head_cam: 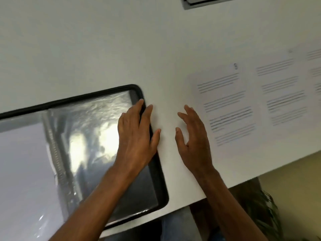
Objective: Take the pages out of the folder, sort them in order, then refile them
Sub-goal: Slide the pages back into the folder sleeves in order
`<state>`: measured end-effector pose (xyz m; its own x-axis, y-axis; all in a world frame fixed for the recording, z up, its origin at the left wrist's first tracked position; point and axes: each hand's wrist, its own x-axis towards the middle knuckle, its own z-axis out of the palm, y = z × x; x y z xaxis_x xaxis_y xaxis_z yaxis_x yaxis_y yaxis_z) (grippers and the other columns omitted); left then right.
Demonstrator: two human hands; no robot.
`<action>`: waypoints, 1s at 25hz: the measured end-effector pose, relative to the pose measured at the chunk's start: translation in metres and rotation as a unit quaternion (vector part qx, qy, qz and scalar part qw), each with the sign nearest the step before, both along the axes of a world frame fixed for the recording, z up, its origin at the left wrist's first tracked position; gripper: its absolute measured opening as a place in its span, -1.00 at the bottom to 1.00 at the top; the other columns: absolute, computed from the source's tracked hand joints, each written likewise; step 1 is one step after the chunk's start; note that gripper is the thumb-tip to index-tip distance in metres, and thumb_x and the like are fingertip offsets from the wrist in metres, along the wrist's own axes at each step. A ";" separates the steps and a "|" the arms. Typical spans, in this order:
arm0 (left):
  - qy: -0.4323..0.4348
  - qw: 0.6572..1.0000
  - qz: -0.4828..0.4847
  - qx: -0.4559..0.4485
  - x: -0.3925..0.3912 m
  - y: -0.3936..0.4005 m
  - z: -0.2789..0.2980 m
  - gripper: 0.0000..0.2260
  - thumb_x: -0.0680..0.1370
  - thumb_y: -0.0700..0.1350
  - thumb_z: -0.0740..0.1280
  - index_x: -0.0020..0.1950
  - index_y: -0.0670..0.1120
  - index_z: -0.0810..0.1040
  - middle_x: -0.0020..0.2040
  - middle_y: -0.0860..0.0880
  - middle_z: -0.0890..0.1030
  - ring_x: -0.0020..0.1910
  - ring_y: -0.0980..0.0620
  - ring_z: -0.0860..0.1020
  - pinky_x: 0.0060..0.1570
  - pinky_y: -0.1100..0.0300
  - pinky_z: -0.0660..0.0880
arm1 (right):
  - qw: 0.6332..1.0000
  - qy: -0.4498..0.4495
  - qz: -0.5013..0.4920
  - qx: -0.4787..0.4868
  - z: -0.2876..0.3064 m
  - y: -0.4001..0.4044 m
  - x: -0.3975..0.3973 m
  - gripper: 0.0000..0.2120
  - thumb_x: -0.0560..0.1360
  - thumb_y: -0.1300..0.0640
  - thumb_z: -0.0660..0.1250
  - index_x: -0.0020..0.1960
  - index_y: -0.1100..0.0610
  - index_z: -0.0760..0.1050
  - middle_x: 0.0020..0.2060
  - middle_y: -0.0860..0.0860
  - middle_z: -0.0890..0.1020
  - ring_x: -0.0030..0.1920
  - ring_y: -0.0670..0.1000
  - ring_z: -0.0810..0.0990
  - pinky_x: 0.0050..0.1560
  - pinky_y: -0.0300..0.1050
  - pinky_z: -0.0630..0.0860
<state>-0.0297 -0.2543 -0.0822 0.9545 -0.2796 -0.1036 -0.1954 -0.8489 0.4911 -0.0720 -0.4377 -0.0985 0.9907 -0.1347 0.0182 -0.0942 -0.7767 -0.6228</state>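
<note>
A white table (pixel 104 49) fills most of the picture. An open black folder (pixel 156 180) lies flat on it at the left, and it runs off the left edge of the picture. The folder has shiny clear sleeves (pixel 97 136) that catch the light, and a row of rings (pixel 57 153) runs down its middle. A white sheet (pixel 22 171) sits in the left half of the folder. The left hand (pixel 137 136) lies flat on the right side of the folder, palm down. Its fingers are spread wide and they hold nothing. The fingertips reach over the black right edge of the folder onto the table. The right hand (pixel 192 138) is just beside it, over the bare table between the folder and the pages. It is open too, with the fingers a little bent, and it holds nothing. I cannot tell if it touches the table. 3 printed pages lie side by side on the table at the right. The first page (pixel 224 108) is near the right hand and has a number on top that looks like 5. The second page (pixel 281 91) is next to it, and its number is too blurry to read. The third page (pixel 315 70) is cut off by the picture edge. A grey thing (pixel 199 2) peeks in at the top, too cut off to name.
</note>
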 end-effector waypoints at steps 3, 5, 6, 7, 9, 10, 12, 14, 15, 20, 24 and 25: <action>0.001 1.000 -0.028 -0.015 0.014 -0.049 -0.002 -0.40 0.65 0.08 0.32 0.62 -0.15 0.28 0.65 -0.19 0.19 0.61 -0.21 0.20 0.58 -0.20 0.16 | 0.997 -0.006 -0.068 -0.034 -0.005 -0.049 0.004 -0.54 0.66 0.13 0.30 0.54 0.16 0.36 0.62 0.06 0.27 0.65 0.06 0.14 0.58 0.16 0.24; 0.006 0.999 -0.042 -0.016 0.025 -0.079 -0.007 -0.37 0.65 0.11 0.30 0.63 -0.15 0.25 0.66 -0.20 0.17 0.62 -0.22 0.19 0.58 -0.19 0.15 | 0.991 0.009 -0.112 -0.068 -0.009 -0.078 0.009 -0.47 0.66 0.03 0.27 0.58 0.15 0.29 0.65 0.07 0.19 0.67 0.09 0.04 0.62 0.19 0.13; 0.010 0.999 -0.046 -0.015 0.031 -0.092 -0.009 -0.36 0.65 0.12 0.30 0.64 -0.16 0.23 0.66 -0.20 0.16 0.62 -0.22 0.18 0.58 -0.18 0.15 | 0.987 0.020 -0.129 -0.088 -0.011 -0.091 0.012 -0.43 0.66 -0.03 0.25 0.61 0.14 0.25 0.66 0.07 0.14 0.67 0.09 0.00 0.63 0.19 0.08; 0.013 0.999 -0.047 -0.013 0.038 -0.103 -0.012 -0.34 0.66 0.13 0.30 0.64 -0.16 0.22 0.67 -0.21 0.15 0.63 -0.23 0.17 0.58 -0.18 0.14 | 0.983 0.031 -0.142 -0.108 -0.012 -0.103 0.015 -0.39 0.66 -0.09 0.22 0.63 0.13 0.20 0.67 0.08 0.10 0.68 0.10 -0.04 0.64 0.20 0.03; 0.016 0.999 -0.046 -0.009 0.055 -0.124 -0.018 -0.33 0.67 0.17 0.25 0.65 -0.17 0.20 0.66 -0.23 0.14 0.63 -0.23 0.16 0.58 -0.18 0.14 | 0.976 0.049 -0.153 -0.149 -0.015 -0.123 0.022 -0.34 0.67 -0.17 0.17 0.66 0.11 0.13 0.68 0.08 0.04 0.68 0.13 -0.09 0.64 0.21 -0.05; 0.018 0.999 -0.045 -0.003 0.064 -0.133 -0.021 -0.32 0.67 0.20 0.22 0.65 -0.18 0.18 0.66 -0.23 0.14 0.63 -0.23 0.15 0.58 -0.19 0.14 | 0.972 0.056 -0.153 -0.167 -0.018 -0.133 0.025 -0.32 0.67 -0.20 0.14 0.67 0.11 0.10 0.68 0.09 0.03 0.68 0.14 -0.11 0.64 0.22 -0.06; 0.017 0.999 -0.045 0.019 0.080 -0.146 -0.026 -0.30 0.66 0.23 0.16 0.66 -0.18 0.16 0.66 -0.24 0.15 0.63 -0.25 0.16 0.57 -0.24 0.15 | 0.968 0.069 -0.151 -0.186 -0.023 -0.145 0.030 -0.30 0.67 -0.24 0.09 0.68 0.10 0.06 0.68 0.09 0.01 0.68 0.14 -0.12 0.64 0.23 -0.06; 0.001 0.998 -0.043 0.046 0.093 -0.155 -0.028 -0.31 0.65 0.23 0.16 0.63 -0.20 0.22 0.62 -0.25 0.22 0.59 -0.27 0.23 0.50 -0.25 0.21 | 0.967 0.084 -0.151 -0.188 -0.028 -0.151 0.034 -0.29 0.68 -0.27 0.03 0.69 0.09 0.02 0.68 0.08 0.00 0.68 0.13 -0.11 0.64 0.24 -0.02; -0.014 0.997 -0.042 0.060 0.098 -0.160 -0.028 -0.33 0.64 0.22 0.17 0.60 -0.20 0.27 0.59 -0.25 0.28 0.54 -0.27 0.28 0.45 -0.23 0.25 | 0.965 0.091 -0.150 -0.195 -0.031 -0.154 0.036 -0.29 0.68 -0.28 0.01 0.69 0.09 0.02 0.68 0.09 0.01 0.68 0.13 -0.10 0.63 0.24 0.00; -0.049 0.996 -0.013 0.078 0.109 -0.172 -0.024 -0.46 0.61 0.25 0.20 0.41 -0.12 0.46 0.40 -0.15 0.44 0.34 -0.19 0.38 0.26 -0.12 0.25 | 0.960 0.096 -0.138 -0.225 -0.035 -0.156 0.041 -0.31 0.70 -0.25 0.01 0.69 0.12 0.02 0.68 0.10 0.02 0.68 0.13 -0.08 0.62 0.25 0.03; -0.045 0.995 -0.011 0.085 0.117 -0.172 -0.022 -0.46 0.62 0.29 0.17 0.35 -0.10 0.50 0.34 -0.13 0.48 0.25 -0.19 0.42 0.20 -0.12 0.30 | 0.958 0.098 -0.135 -0.233 -0.037 -0.156 0.040 -0.31 0.70 -0.24 0.04 0.69 0.12 0.02 0.68 0.10 0.01 0.68 0.14 -0.08 0.61 0.26 0.03; -0.039 0.995 -0.016 0.087 0.117 -0.171 -0.022 -0.46 0.62 0.31 0.16 0.35 -0.09 0.51 0.33 -0.12 0.49 0.25 -0.18 0.43 0.19 -0.12 0.31 | 0.958 0.098 -0.133 -0.234 -0.037 -0.157 0.040 -0.31 0.70 -0.24 0.04 0.69 0.12 0.02 0.68 0.10 0.02 0.68 0.14 -0.08 0.61 0.25 0.03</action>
<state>0.0877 -0.4255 -0.1038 0.9525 -0.2944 -0.0779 -0.2557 -0.9122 0.3201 -0.0323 -0.5944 -0.1356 0.9128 -0.4060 -0.0437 -0.4075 -0.8987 -0.1621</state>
